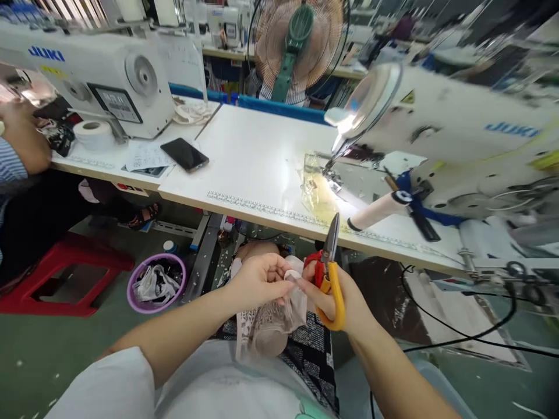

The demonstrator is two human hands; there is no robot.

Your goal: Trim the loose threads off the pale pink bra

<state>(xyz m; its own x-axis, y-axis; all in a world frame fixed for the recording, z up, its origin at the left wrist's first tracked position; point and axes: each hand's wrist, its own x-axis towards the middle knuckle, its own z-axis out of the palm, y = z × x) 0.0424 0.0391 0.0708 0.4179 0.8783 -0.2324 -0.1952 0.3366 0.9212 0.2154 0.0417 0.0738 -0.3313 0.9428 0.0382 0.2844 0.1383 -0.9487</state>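
Over my lap hangs a beige lace bra, with a rounded cup showing below my hands. My left hand is closed, pinching the bra's upper edge between thumb and fingers. My right hand is wrapped round a pair of scissors with orange and red handles. The blades point up and away from me, close to the table edge. The thumb and fingertips of this same hand meet the bra's edge beside my left fingertips. Exactly what lies between the fingertips is partly hidden.
A sewing machine with its lamp lit stands right on the white table. A thread cone and a phone lie there. Left are a purple basket, a red stool and another person's arm. A fan stands behind.
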